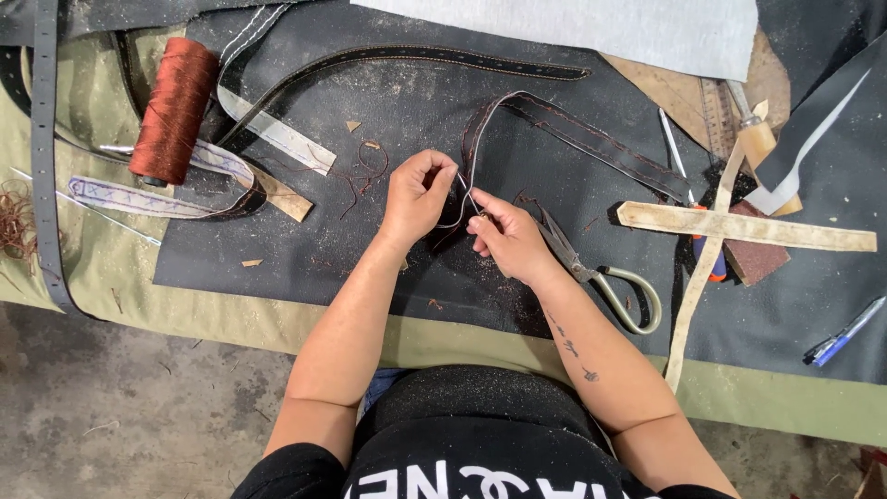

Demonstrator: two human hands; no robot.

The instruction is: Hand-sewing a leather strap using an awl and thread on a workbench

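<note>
Left hand and right hand pinch dark leather strap; scissors just right of grip, thread spool far left.

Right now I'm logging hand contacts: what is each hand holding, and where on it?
Both hands pinch the dark stitched strap at its looped end: left hand on the bend, right hand just beside it. Whether the right also holds a needle cannot be told.

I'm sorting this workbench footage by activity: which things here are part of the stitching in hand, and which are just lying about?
In use:
- left hand, pinching the strap
- right hand, at the strap's stitch line
- dark stitched leather strap
- thin thread looped between the hands

Lying about:
- scissors
- spool of rust-red thread
- long black belt
- crossed pale strips
- blue pen
</note>
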